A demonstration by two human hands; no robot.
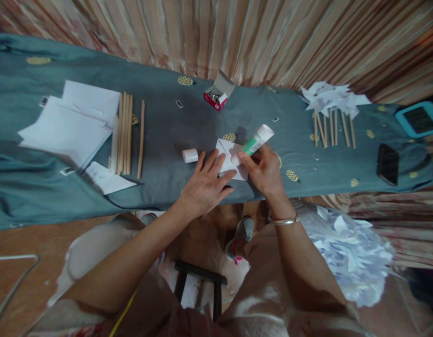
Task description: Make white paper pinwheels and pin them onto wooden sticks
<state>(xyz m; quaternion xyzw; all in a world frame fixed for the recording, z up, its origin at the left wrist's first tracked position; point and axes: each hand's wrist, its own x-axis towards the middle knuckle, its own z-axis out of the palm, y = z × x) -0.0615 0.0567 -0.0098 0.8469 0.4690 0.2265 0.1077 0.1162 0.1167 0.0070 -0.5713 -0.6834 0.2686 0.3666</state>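
Note:
My left hand point(205, 186) lies with its fingers spread on a small folded white paper point(231, 157) near the table's front edge. In my right hand point(263, 169) is a green and white glue stick point(256, 140), gripped between thumb and fingers and tilted, its lower end at the paper. The tip of the glue stick is hidden by my thumb. A white cap point(190, 156) lies on its side just left of the paper.
On the blue-green cloth point(160, 126) are white sheets point(69, 131), wooden sticks point(125, 135), a box of metal pins point(216, 97), paper pinwheels on sticks point(332, 99), a phone point(388, 164) and a blue-framed device point(419, 119). A bag of paper pieces point(349, 252) sits below, right.

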